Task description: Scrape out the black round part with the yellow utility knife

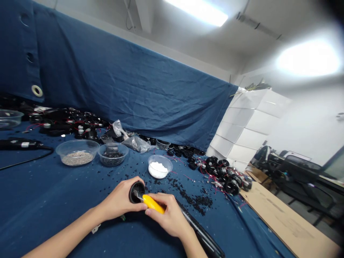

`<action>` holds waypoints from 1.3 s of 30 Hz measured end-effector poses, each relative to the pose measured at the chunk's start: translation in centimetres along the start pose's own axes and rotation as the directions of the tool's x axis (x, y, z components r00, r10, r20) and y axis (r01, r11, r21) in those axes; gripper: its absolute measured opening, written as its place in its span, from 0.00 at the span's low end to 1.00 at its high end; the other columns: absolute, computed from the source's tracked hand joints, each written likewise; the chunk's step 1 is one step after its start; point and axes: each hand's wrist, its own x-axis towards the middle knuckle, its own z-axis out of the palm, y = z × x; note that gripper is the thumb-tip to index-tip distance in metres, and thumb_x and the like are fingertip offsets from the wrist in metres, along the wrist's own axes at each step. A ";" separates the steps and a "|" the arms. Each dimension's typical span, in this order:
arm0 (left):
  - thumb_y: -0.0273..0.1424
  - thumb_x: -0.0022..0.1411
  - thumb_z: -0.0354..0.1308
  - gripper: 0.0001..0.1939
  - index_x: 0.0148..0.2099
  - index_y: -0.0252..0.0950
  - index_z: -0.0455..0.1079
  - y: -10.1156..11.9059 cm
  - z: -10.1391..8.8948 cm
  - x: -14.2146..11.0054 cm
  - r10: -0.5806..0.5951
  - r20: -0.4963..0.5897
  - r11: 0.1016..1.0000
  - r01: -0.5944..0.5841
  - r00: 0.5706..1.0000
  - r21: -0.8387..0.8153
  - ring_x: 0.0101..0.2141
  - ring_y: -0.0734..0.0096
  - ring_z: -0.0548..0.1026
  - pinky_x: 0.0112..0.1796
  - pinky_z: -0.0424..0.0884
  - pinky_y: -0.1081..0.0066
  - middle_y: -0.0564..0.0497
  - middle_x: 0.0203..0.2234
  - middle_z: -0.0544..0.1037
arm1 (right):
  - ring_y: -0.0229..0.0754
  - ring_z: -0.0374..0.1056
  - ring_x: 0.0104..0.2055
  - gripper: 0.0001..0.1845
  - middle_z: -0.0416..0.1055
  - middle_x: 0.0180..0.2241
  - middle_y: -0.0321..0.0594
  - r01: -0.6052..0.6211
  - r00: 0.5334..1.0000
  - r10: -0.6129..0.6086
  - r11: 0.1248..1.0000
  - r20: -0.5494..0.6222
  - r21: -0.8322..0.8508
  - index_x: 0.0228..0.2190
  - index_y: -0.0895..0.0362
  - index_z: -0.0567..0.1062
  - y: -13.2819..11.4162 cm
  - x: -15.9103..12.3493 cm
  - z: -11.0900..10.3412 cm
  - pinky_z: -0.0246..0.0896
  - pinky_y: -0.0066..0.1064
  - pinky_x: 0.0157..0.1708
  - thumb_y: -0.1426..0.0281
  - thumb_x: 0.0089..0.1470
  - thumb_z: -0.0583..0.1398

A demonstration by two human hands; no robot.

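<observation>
My left hand [119, 200] is closed around a small round black part [136, 191] held just above the blue cloth table [40, 208]. My right hand [168, 215] grips a yellow-handled tool [152, 203] whose metal tip points into the part's open face. The two hands meet at the front middle of the table. A long black bar [200, 233] lies on the cloth under my right wrist.
Clear plastic bowls stand behind the hands: one of grey bits [77, 152], one of black bits [113, 154], one of white pellets [159, 166]. Black wired parts [225, 173] pile up at right and along the back. Loose black bits [193, 199] scatter nearby. A black corded tool [20, 144] lies left.
</observation>
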 end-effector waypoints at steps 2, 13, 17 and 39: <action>0.39 0.47 0.65 0.20 0.41 0.38 0.66 -0.1 0.1 0.0 -0.002 -0.003 1.000 0.002 1.000 0.007 0.34 0.66 0.72 0.36 0.66 0.71 0.54 0.33 0.75 | 0.41 0.67 0.33 0.13 0.75 0.33 0.37 -0.004 1.000 0.004 1.000 0.001 0.005 0.42 0.54 0.79 0.1 0.0 0.0 0.57 0.28 0.34 0.67 0.53 0.64; 0.39 0.48 0.66 0.20 0.41 0.38 0.66 -0.1 0.1 -0.1 -0.002 0.028 1.000 0.002 1.000 0.007 0.34 0.67 0.72 0.35 0.65 0.72 0.55 0.33 0.74 | 0.40 0.66 0.33 0.11 0.75 0.33 0.35 -0.005 0.999 0.003 0.999 0.041 0.043 0.41 0.54 0.79 0.1 0.1 -0.2 0.55 0.27 0.33 0.68 0.53 0.64; 0.37 0.49 0.65 0.18 0.41 0.38 0.66 0.4 -0.1 -0.1 -0.021 0.042 1.000 0.021 0.999 0.010 0.34 0.67 0.72 0.36 0.65 0.72 0.55 0.33 0.74 | 0.40 0.66 0.33 0.12 0.75 0.33 0.36 -0.018 1.000 0.016 0.999 0.025 0.050 0.41 0.54 0.79 0.3 0.1 -0.1 0.55 0.27 0.33 0.68 0.53 0.65; 0.37 0.46 0.68 0.21 0.41 0.38 0.65 -0.3 0.2 -0.1 -0.016 0.044 0.999 0.018 0.999 -0.030 0.32 0.69 0.69 0.33 0.63 0.74 0.57 0.31 0.73 | 0.39 0.64 0.32 0.10 0.74 0.33 0.34 -0.012 0.998 0.007 0.997 0.067 0.079 0.39 0.54 0.80 0.5 0.1 0.0 0.53 0.27 0.32 0.67 0.53 0.64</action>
